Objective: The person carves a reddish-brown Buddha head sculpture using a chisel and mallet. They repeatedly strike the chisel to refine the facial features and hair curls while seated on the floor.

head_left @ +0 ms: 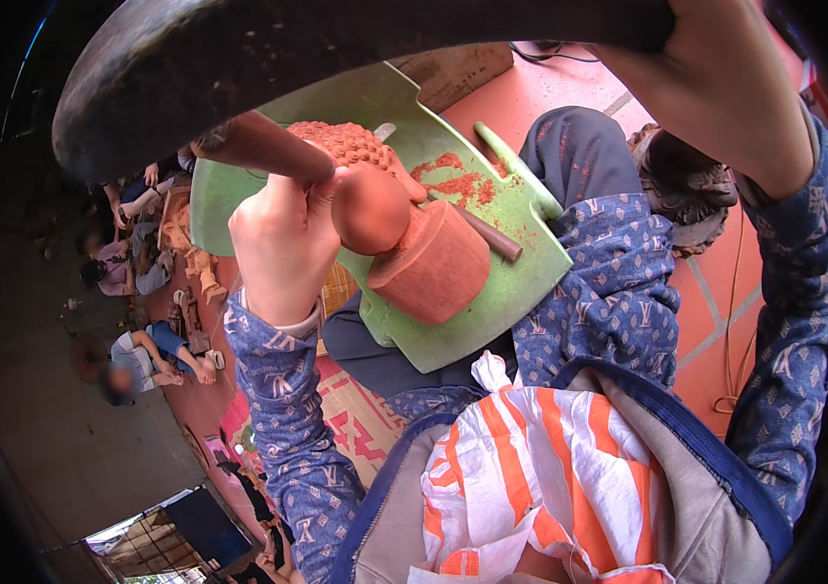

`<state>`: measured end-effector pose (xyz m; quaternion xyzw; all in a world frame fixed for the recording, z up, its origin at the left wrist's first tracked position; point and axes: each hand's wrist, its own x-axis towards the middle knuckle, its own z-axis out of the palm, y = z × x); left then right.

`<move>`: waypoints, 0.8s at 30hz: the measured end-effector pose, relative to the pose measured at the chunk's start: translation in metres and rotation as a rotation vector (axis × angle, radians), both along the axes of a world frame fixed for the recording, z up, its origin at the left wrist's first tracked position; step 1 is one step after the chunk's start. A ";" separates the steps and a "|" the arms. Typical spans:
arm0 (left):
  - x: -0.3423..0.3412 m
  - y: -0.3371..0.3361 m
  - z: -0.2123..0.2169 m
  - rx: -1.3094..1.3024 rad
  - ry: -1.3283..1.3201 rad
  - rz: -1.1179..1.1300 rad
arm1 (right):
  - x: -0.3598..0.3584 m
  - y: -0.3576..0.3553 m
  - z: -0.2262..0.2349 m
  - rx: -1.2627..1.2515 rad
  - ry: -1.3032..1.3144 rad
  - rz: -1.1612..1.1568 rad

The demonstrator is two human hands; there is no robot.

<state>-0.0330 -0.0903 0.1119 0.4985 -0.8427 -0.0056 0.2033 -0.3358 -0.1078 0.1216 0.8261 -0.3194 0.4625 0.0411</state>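
A reddish carved wooden head (349, 144) with rows of tight curls lies on its side on a green plastic chair part (453, 341). Its flat-cut neck block (433, 277) faces me. My left hand (282, 248) is closed round a gouge or chisel (268, 148) beside the carving; the round wooden handle sticks up, and the tool's working end is hidden. High across the view, my right hand (696, 68) grips the narrow end of a heavy dark wooden mallet (239, 78), raised above the tool. Another brown-handled tool (492, 237) rests against the neck block.
Red wood chips (458, 180) litter the green plastic. A dark carved piece (691, 190) stands right of my knee. An orange-and-white striped sheet (540, 467) covers my front. Other people (146, 360) sit at the left near carvings (185, 243). A cable (735, 321) crosses the tiles.
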 end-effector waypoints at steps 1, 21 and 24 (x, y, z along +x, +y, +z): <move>-0.001 -0.001 0.001 -0.012 -0.023 -0.009 | -0.002 -0.010 -0.008 -0.033 0.004 -0.022; -0.012 -0.013 0.011 0.057 -0.106 0.006 | -0.007 -0.007 0.002 0.288 0.040 -0.111; -0.014 -0.015 0.013 0.064 -0.148 0.003 | -0.005 -0.005 0.009 0.471 -0.112 0.087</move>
